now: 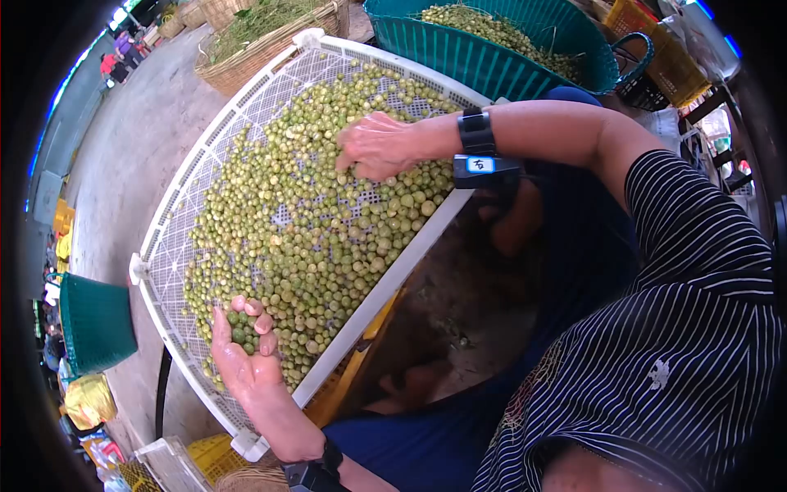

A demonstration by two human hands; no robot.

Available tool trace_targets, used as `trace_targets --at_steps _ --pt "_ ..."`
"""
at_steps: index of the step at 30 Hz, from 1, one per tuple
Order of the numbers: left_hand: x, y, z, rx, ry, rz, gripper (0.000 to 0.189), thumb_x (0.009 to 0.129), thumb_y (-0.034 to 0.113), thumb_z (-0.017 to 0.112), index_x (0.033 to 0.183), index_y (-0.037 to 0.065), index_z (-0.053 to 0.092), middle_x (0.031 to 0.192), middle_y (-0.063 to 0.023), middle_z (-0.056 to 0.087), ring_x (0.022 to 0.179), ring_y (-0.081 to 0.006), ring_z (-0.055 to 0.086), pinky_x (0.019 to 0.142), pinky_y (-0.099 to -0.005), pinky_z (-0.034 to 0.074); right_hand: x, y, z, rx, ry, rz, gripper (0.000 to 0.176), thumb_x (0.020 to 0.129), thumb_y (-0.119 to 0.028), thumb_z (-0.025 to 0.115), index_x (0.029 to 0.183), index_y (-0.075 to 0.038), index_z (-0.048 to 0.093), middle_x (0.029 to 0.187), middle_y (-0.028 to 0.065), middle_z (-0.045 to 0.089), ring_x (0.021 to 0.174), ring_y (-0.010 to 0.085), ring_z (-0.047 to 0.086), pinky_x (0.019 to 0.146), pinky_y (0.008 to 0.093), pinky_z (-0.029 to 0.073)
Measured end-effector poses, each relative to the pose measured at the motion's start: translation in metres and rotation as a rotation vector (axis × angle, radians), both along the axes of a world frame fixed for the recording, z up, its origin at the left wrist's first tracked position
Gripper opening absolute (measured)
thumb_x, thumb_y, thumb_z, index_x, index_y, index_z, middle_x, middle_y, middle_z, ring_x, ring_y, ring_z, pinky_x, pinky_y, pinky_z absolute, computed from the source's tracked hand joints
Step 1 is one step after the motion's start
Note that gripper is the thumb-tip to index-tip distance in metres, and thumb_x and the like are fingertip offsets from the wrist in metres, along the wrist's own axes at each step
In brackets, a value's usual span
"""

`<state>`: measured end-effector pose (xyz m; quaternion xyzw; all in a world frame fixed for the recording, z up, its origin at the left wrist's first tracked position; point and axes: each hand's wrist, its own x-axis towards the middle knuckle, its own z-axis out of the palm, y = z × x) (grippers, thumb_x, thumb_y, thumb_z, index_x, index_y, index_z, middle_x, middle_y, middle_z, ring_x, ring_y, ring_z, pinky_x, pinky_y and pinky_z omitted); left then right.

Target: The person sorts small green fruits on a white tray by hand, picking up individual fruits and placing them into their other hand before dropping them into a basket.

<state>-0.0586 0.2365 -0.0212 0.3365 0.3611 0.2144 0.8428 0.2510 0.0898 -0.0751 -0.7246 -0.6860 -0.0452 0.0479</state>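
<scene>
A white perforated plastic tray [352, 354] holds a spread layer of small round green fruits [320, 238], some yellowish. At its near-left corner my left hand [250, 353] is turned palm up, its fingers curled around several darker green fruits [243, 330]. Farther along the tray, my right hand [377, 148] reaches palm down into the layer. Its fingers are bent together, and the fingertips are partly hidden, so anything pinched there does not show. Both wrists wear black straps with a small device.
A teal basket [492, 70] with more green fruits stands beyond the tray, beside a woven basket [275, 49] of green stems. Another teal basket [98, 324] sits on the concrete floor at left. Yellow crates [213, 459] lie below the tray. Two people stand far off.
</scene>
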Motion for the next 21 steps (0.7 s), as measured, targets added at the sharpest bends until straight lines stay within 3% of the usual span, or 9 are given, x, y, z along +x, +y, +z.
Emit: trace_targets --at_steps 1,3,6,9,11,13,17,18,21 --pt "0.001 0.0 0.001 0.019 0.006 -0.005 0.026 0.095 0.033 0.041 0.088 0.008 0.048 0.076 -0.0061 0.052 0.057 -0.0138 0.046 0.036 -0.0201 0.027 -0.001 0.01 -0.001 0.125 0.027 0.004 0.025 0.06 -0.009 0.05 0.077 -0.011 0.068 0.058 0.0141 0.055 0.048 0.0297 0.052 0.043 0.0415 0.041" --pt "-0.001 0.002 0.001 0.011 0.003 -0.018 0.026 0.095 0.032 0.042 0.09 0.007 0.049 0.077 -0.0066 0.052 0.058 -0.0142 0.046 0.036 -0.0203 0.028 -0.005 0.031 -0.005 0.149 0.1 0.021 0.02 0.059 -0.007 0.05 0.072 -0.007 0.065 0.06 0.0154 0.056 0.049 0.0315 0.054 0.042 0.043 0.041" --pt "-0.003 0.006 -0.003 -0.018 -0.014 0.015 0.028 0.095 0.031 0.042 0.093 0.005 0.051 0.077 -0.0079 0.051 0.059 -0.0154 0.045 0.035 -0.0203 0.028 -0.005 0.051 -0.022 0.166 0.136 0.054 0.007 0.064 -0.008 0.054 0.068 -0.006 0.061 0.067 0.0128 0.057 0.065 0.0306 0.06 0.048 0.0445 0.045" --pt "-0.003 0.005 0.0 0.003 -0.012 0.015 0.027 0.095 0.031 0.041 0.092 0.006 0.051 0.077 -0.0076 0.051 0.058 -0.0151 0.045 0.035 -0.0202 0.028 0.0 0.049 -0.033 0.138 0.157 0.046 0.008 0.064 -0.008 0.054 0.067 -0.005 0.061 0.067 0.0129 0.058 0.068 0.0311 0.06 0.05 0.0444 0.046" --pt "-0.003 0.004 0.003 0.008 -0.008 0.018 0.028 0.095 0.031 0.041 0.091 0.006 0.05 0.077 -0.0076 0.051 0.058 -0.0145 0.045 0.035 -0.0202 0.028 0.004 0.05 -0.027 -0.013 0.134 -0.048 0.01 0.063 -0.007 0.054 0.067 -0.006 0.062 0.067 0.0131 0.058 0.067 0.0315 0.06 0.05 0.0434 0.047" --pt "-0.001 0.003 0.004 0.048 0.007 0.011 0.028 0.095 0.032 0.041 0.091 0.006 0.05 0.077 -0.0073 0.052 0.057 -0.0137 0.046 0.035 -0.02 0.028 0.003 0.046 -0.023 0.117 0.101 -0.008 0.011 0.063 -0.006 0.053 0.067 -0.006 0.063 0.067 0.014 0.057 0.066 0.0311 0.06 0.049 0.0425 0.047" --pt "0.003 0.0 0.002 0.066 0.067 0.03 0.028 0.095 0.032 0.042 0.091 0.006 0.051 0.076 -0.007 0.053 0.056 -0.0132 0.047 0.035 -0.0198 0.027 -0.021 0.05 -0.028 -0.006 0.123 0.124 0.008 0.062 -0.003 0.054 0.063 0.0 0.061 0.063 0.0174 0.056 0.057 0.0331 0.059 0.045 0.0422 0.046" --pt "0.003 -0.002 0.003 0.068 0.072 0.034 0.028 0.095 0.032 0.042 0.091 0.006 0.051 0.076 -0.007 0.053 0.056 -0.0132 0.047 0.035 -0.0198 0.027 -0.022 0.047 -0.035 0.093 0.091 0.187 0.007 0.062 -0.003 0.055 0.061 0.002 0.06 0.061 0.0182 0.056 0.053 0.0342 0.058 0.043 0.0422 0.045" --pt "0.006 -0.006 0.002 0.064 0.1 0.054 0.029 0.095 0.032 0.042 0.089 0.006 0.052 0.075 -0.0071 0.053 0.055 -0.0132 0.047 0.034 -0.0197 0.027 -0.026 0.049 -0.032 0.071 0.091 0.181 0.009 0.062 -0.005 0.054 0.061 0.002 0.06 0.06 0.0191 0.056 0.054 0.035 0.058 0.042 0.0436 0.043"
